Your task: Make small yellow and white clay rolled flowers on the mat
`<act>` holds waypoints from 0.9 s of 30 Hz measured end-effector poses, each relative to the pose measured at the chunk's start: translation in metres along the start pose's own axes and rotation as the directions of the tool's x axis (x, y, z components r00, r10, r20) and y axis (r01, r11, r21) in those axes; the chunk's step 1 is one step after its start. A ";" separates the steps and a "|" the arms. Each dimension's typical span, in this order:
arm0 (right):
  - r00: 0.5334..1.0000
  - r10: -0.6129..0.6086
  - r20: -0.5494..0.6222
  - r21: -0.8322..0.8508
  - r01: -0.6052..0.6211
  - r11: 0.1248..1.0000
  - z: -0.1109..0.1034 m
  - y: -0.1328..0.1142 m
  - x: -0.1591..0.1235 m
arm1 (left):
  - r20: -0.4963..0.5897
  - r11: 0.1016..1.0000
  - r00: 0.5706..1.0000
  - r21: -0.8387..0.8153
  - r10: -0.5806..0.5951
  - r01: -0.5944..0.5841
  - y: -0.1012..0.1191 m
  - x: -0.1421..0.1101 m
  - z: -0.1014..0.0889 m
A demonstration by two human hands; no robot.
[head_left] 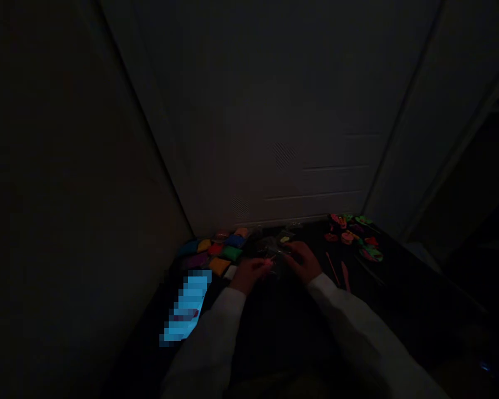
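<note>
Left hand (246, 275), pinching a small pink piece (268, 261) over the dark tabletop (283, 332); right hand (303, 262), curving beside clear plastic (279, 249), its grip unclear; bare surface lying nearer the wearer.

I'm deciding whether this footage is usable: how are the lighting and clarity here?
Head view: very dark overall, the walls nearly black; the bright blue patch at lower left is coarsely pixelated; the left hand and right hand are dim, and the clear plastic between them is hard to make out; the coloured packets stay recognisable by colour.
</note>
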State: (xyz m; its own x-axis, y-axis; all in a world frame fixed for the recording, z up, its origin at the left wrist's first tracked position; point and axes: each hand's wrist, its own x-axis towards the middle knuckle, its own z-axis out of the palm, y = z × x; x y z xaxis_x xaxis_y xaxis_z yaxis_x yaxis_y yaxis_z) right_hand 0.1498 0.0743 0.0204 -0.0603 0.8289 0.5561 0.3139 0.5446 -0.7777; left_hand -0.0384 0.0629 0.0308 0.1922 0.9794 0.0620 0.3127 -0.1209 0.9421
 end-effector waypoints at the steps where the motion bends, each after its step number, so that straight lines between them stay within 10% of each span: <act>1: 1.000 -0.008 0.006 -0.007 0.008 1.000 -0.002 -0.002 0.000 | -0.005 1.000 1.000 0.004 -0.009 0.009 0.001 0.000 0.001; 18: 0.898 0.337 0.283 0.017 -0.356 0.934 0.011 0.034 -0.005 | 0.045 0.980 0.994 -0.167 -0.101 0.107 -0.008 0.000 0.019; 27: 0.844 0.467 0.263 -0.026 -0.477 0.878 0.006 0.028 -0.005 | -0.113 0.967 0.990 -0.248 -0.080 0.049 -0.006 -0.003 0.028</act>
State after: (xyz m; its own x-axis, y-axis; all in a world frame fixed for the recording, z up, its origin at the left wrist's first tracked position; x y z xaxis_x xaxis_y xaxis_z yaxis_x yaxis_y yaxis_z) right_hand 0.1530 0.0866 -0.0061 -0.1537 0.9877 0.0297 0.3289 0.0795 -0.9410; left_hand -0.0151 0.0563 0.0159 0.0599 0.9979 0.0235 0.0809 -0.0284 0.9963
